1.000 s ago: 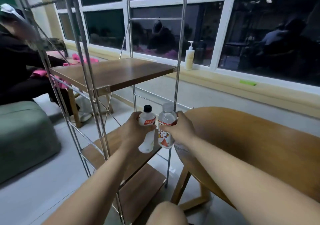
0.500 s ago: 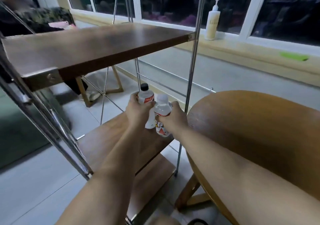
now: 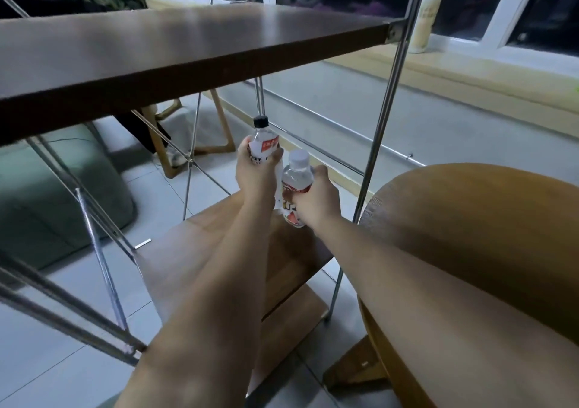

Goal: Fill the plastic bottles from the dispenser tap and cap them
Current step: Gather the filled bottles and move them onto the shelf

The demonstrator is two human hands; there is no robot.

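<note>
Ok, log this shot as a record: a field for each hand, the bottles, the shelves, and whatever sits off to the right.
left hand: grips the black-capped bottle, cap on
right hand: grips the white-capped bottle, cap on
bottles: upright, close together, held over the lower shelf
upper shelf: dark wood, above the hands
round table: right of the rack
windowsill: pump bottle stands on it
dispenser tap: not in view
</note>
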